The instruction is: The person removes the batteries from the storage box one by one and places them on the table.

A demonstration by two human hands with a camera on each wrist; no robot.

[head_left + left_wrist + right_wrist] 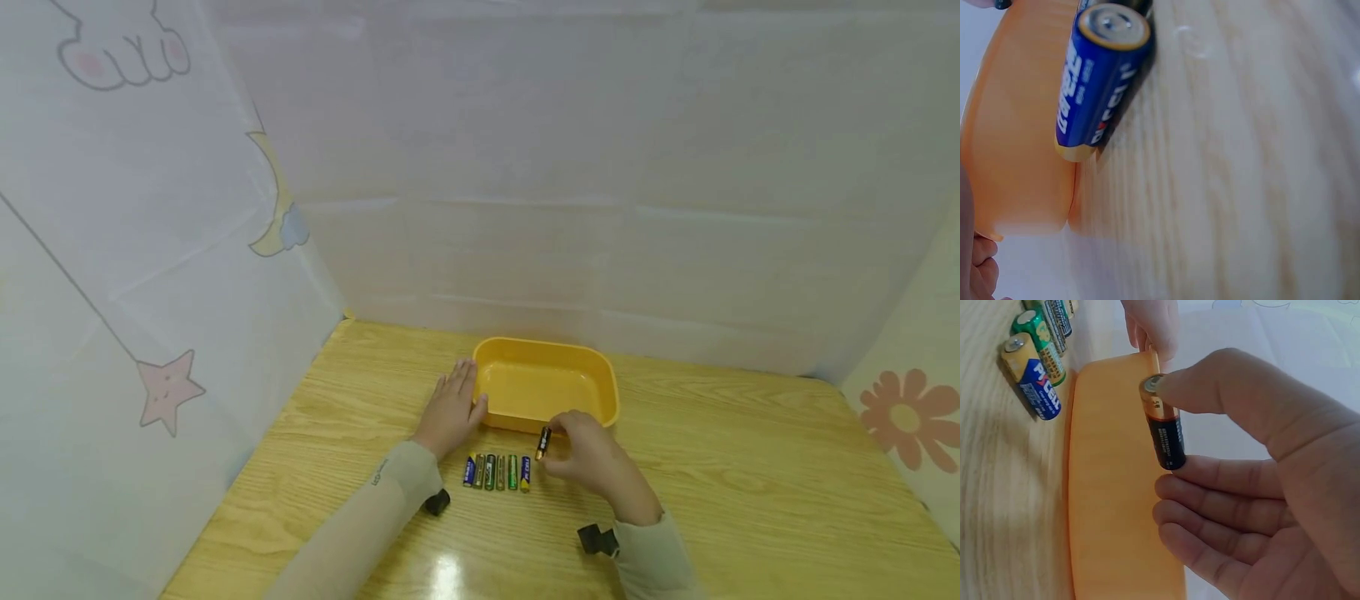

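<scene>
My right hand (592,458) pinches a black and copper AA battery (1163,425) between thumb and index finger, one at each end. It holds the battery in front of the yellow plastic tray (546,423), near its front wall. In the right wrist view the other fingers lie loosely bent below. My left hand (450,412) rests against the tray's left side, fingers extended along it and thumb near the front corner. Between my hands several batteries (501,472) lie side by side in a row; a blue one with a yellow band (526,473) ends it on the right.
The wooden table (750,467) extends on both sides of the tray. White sheeting with printed pictures (525,167) stands behind and at both sides. Dark wrist mounts (597,540) sit at both cuffs.
</scene>
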